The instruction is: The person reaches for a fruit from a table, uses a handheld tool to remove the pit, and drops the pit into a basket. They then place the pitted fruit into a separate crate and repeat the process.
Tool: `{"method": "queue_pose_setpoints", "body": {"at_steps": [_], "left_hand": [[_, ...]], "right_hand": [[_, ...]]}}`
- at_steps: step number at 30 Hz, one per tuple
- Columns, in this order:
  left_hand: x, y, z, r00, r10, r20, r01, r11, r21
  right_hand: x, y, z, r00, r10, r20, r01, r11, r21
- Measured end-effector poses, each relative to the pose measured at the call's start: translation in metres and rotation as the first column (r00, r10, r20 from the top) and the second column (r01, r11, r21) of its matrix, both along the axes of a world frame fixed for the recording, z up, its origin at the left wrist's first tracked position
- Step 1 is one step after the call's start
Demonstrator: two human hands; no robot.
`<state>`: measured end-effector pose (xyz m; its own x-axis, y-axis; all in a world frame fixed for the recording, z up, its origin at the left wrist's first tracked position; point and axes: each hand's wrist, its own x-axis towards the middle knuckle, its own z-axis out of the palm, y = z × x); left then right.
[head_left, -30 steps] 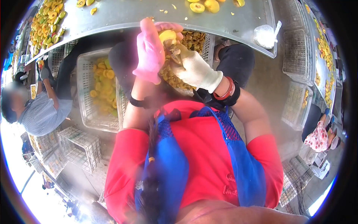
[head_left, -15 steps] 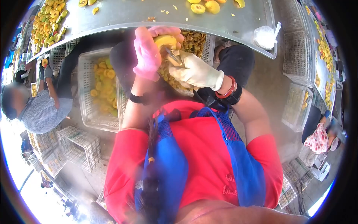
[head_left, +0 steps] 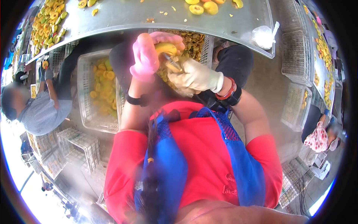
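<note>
A yellow fruit is sitting near twelve o'clock in the view, rounded and smooth-skinned, and is being gripped by the left hand in its pink glove. A metal tool is slanting into the fruit from its five o'clock side, its handle lying in the white-gloved right hand. Its tip is probably sinking into the flesh.

Left hand: pink rubber glove, smooth, slightly glossy.
Right hand: white knitted cloth glove, matt, rough.
Fruit: yellow flesh, wet shine.
Tool: metal, dull (small, blurred).
Table: sheet metal, brushed, soft sheen.
Crate: white plastic lattice.
Apron: blue mesh cloth.
</note>
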<state>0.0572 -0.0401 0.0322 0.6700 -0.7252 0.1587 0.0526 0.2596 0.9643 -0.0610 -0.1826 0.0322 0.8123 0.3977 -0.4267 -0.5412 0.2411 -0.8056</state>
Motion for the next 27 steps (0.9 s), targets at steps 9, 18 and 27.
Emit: {"method": "queue_pose_setpoints", "body": {"at_steps": [9,18,27], "left_hand": [[-0.002,-0.004,-0.002,0.987,0.025,0.159,-0.011,0.996,-0.086],[0.055,0.042,0.015,0.828,0.520,-0.209,-0.536,0.844,-0.020],[0.085,0.151,-0.001,0.471,0.475,0.743,-0.841,-0.013,0.542]], "right_hand": [[0.002,0.007,0.006,0.996,0.054,-0.065,-0.040,0.977,0.207],[-0.005,0.011,-0.003,0.989,0.090,0.121,-0.088,0.996,-0.026],[-0.017,-0.042,-0.045,0.913,0.349,0.211,-0.059,0.626,-0.778]]}}
